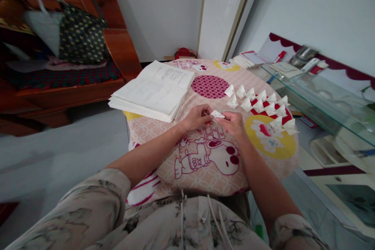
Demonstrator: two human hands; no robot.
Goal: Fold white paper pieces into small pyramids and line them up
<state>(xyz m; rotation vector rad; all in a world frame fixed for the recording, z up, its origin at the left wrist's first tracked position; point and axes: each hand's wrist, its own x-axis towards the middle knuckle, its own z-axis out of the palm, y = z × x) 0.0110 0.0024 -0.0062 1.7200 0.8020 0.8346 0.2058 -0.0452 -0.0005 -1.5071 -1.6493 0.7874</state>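
Between my two hands, over the middle of the table, is a small folded white paper piece point(217, 114). My left hand point(199, 117) pinches its left side with thumb and fingers. On its right end, the thumb and fingers of my right hand point(233, 122) are closed. Beyond my right hand stand several pointed folded paper pieces point(258, 105) in rough rows on the tablecloth. A stack of paper sheets point(152, 90), the top ones printed, lies to the left of my left hand.
A patterned pink cloth point(164, 144) covers the round table. At its right edge is a glass shelf point(328, 97) bearing metal bowls point(303, 55) and small items. More papers point(247, 58) lie at the back. A wooden bench point(123, 49) with bags point(83, 33) stands at left.
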